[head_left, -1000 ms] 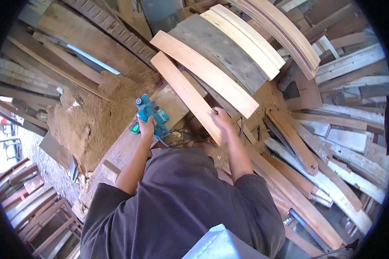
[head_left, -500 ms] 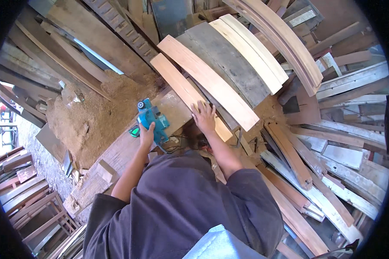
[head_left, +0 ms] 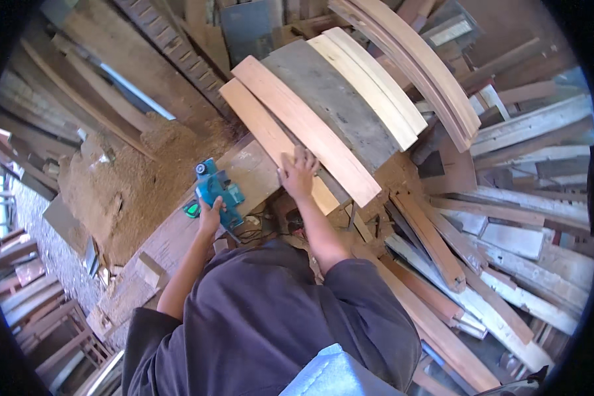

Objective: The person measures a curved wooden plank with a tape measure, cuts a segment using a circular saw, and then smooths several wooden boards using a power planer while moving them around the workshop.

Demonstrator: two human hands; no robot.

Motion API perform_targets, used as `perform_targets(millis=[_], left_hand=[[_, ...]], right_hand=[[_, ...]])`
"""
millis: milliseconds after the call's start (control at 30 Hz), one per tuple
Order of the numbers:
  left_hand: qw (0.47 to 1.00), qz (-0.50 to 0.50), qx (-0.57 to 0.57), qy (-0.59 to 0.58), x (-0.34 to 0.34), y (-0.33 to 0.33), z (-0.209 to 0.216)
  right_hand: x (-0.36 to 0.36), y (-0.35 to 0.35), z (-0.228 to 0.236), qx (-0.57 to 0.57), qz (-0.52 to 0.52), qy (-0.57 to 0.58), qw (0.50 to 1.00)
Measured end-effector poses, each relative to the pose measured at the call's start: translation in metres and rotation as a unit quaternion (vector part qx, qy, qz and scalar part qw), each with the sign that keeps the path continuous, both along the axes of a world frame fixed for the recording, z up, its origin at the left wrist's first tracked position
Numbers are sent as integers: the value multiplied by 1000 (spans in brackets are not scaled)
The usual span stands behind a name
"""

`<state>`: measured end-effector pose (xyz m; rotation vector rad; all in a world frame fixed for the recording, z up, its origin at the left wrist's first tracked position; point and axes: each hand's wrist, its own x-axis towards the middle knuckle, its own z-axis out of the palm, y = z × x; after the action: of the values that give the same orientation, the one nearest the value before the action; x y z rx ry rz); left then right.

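Observation:
My left hand [head_left: 210, 214] is closed round a teal electric planer [head_left: 226, 191], which stands on the wooden workbench [head_left: 247, 168]. A bright green part [head_left: 192, 209] shows at the planer's left side. Ahead and to the right, my right hand [head_left: 298, 175] grips a light brown wooden plank [head_left: 261, 122], fingers over its far side and thumb toward the near side. Just beyond lies a pinkish, slightly curved board [head_left: 303, 129], close alongside the plank. Part of the plank is hidden under my hand.
Beyond lie a grey board [head_left: 336, 99], pale curved boards [head_left: 369, 86] and brown curved pieces [head_left: 416, 66]. Sawdust [head_left: 105, 198] is heaped left of the bench. Loose timber [head_left: 508, 244] crowds the right. Dark cables [head_left: 251, 232] lie near my body. A small wood block [head_left: 152, 269] sits on the bench.
The light brown plank has moved closer to the pinkish board, with my right hand on it. The view has shifted slightly; my left hand stays on the planer.

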<state>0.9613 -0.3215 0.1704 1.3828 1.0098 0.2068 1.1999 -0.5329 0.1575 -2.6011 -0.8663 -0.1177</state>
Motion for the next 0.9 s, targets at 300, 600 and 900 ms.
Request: perform_targets(millis=[300,600,900], left_hand=[[988,80,-105,-77,16,-8,15],[991,42,-100,-77,19,-4,15],[878,0,471,91,12,-20,76]], right_hand=[[83,-69,65,-141,-114,90,979],[76,-62,101,-93,-70,61,991],[-16,-147,128,-99,-164,-25,981]])
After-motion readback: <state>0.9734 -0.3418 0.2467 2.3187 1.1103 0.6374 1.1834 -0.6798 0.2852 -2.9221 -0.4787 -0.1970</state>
